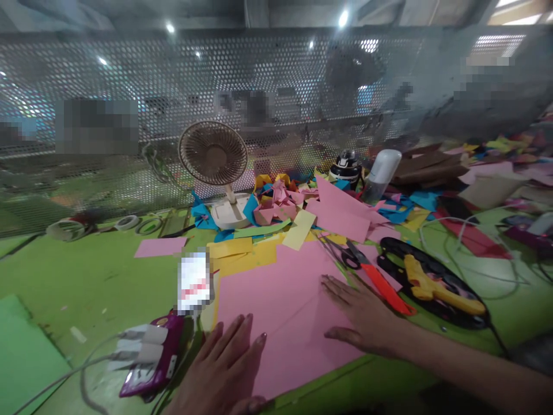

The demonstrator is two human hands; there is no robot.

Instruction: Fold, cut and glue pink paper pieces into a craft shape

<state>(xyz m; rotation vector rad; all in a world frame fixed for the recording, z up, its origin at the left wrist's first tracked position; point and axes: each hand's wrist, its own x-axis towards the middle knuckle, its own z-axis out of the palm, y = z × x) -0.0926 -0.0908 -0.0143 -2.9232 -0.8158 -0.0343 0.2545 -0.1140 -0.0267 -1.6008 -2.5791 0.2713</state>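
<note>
A large sheet of pink paper [276, 294] lies flat on the green table before me. My left hand [227, 360] rests on its lower left part, palm down with the fingers apart. On the right part of the sheet lies my right hand [356, 314], its fingers stretched out and the thumb spread away. Neither hand holds anything. Just beyond my right hand are a red-handled cutter knife [384, 285] and black-handled scissors [351, 258]. Yellow paper sheets [244, 253] stick out from under the pink sheet's far left edge.
A small fan [213, 155] stands at the back by a perforated metal screen [285, 75]. Paper scraps [280, 202] pile beside it. On the right, a yellow glue gun [436, 285] sits in a black tray [391, 248]. A purple power strip [158, 357] with plugged cables lies left.
</note>
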